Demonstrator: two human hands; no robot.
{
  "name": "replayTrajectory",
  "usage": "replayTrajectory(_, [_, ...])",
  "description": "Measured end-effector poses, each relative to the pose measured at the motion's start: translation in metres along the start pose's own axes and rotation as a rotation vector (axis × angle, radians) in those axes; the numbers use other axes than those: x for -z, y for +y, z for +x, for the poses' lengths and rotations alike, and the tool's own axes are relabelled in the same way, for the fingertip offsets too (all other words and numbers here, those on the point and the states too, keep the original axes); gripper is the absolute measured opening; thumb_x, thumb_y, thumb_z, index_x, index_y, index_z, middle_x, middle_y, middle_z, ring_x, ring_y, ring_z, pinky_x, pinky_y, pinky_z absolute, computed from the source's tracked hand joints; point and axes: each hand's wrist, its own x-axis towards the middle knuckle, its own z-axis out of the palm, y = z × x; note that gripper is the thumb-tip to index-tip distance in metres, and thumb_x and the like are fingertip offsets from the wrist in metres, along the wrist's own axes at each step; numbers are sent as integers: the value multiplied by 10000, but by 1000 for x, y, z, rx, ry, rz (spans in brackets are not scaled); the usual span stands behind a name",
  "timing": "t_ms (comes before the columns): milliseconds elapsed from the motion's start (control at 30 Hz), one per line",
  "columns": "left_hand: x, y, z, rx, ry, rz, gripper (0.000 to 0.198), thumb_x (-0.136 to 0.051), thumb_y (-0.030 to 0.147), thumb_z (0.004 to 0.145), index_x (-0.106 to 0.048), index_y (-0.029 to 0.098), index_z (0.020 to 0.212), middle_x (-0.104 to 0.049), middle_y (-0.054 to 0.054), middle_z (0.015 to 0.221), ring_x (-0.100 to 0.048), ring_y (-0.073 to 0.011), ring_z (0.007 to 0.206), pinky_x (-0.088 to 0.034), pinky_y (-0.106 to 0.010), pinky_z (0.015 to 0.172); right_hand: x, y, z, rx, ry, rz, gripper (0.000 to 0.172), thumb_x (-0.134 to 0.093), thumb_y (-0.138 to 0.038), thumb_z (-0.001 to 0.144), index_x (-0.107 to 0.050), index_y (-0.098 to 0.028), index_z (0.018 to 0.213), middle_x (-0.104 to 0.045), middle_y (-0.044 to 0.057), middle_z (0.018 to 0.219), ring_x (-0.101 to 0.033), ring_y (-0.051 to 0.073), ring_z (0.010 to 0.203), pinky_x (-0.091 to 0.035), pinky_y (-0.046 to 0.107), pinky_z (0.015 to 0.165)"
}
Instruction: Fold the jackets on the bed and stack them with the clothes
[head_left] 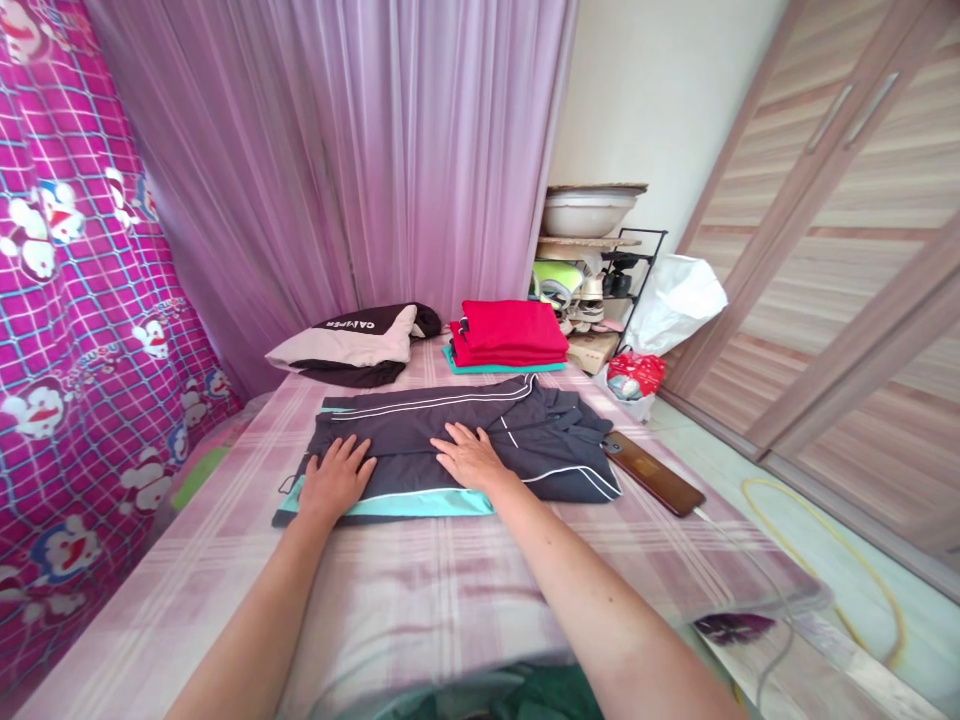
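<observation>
A dark jacket [405,440] with white piping and turquoise panels lies folded lengthwise on the bed, its collar end to the right. My left hand [339,480] rests flat on its left end with the fingers spread. Near the middle of the garment, my right hand [471,456] presses flat on the dark cloth, fingers apart. Neither hand grips anything. Parts of the jacket under both palms are hidden.
Behind the jacket sit a folded red stack [514,330] of clothes and a black-and-beige garment [352,340]. A phone [652,475] on a cable lies right of the collar. A rack [637,290] with shoes and a basin [589,212] stands beyond the bed.
</observation>
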Motion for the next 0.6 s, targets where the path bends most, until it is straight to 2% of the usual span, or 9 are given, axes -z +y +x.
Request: replayTrajectory(600, [-6, -2, 2, -10, 30, -53, 562, -300, 491, 982, -447, 323, 1498, -385, -53, 1608, -290, -286, 1500, -282, -613, 1165, 1, -1, -3, 3, 17, -9, 509, -277, -455, 1045, -433, -334, 1514, -248, 69, 1661, -194, 239, 1523, -149, 549, 1199])
